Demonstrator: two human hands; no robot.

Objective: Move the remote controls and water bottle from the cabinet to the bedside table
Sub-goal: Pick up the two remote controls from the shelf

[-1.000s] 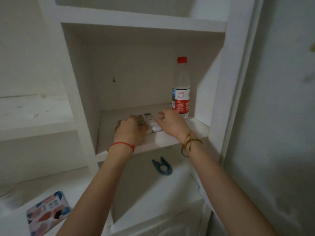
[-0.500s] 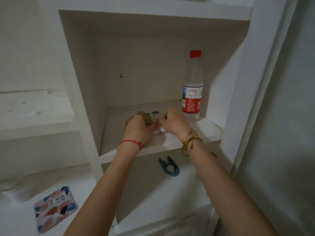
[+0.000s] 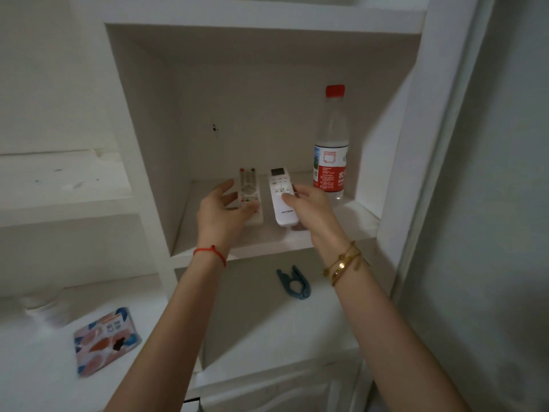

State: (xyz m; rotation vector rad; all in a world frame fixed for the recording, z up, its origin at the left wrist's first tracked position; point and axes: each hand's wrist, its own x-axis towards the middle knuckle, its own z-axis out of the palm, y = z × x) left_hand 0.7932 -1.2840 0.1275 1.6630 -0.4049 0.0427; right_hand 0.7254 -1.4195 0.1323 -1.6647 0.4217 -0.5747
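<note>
Two white remote controls are in the open cabinet niche point(image 3: 267, 242). My left hand point(image 3: 221, 217) grips the remote with coloured buttons point(image 3: 249, 188), thumb on its lower end. My right hand point(image 3: 312, 208) holds the remote with a small screen point(image 3: 280, 193), thumb pressed on its middle. Both remotes are tilted up with their faces towards me, side by side and slightly apart. A clear water bottle point(image 3: 331, 150) with a red cap and red label stands upright at the back right of the same shelf, just right of my right hand and untouched.
A blue clip point(image 3: 292, 282) lies on the shelf below the niche. A patterned packet point(image 3: 104, 340) and a blurry white round object point(image 3: 44, 307) sit on the white surface at lower left. The cabinet's side post point(image 3: 407, 173) stands close on the right.
Both hands were closed over the remotes lying on the shelf. Now each hand has one remote raised and tilted, the two separated. The view has moved closer to the niche.
</note>
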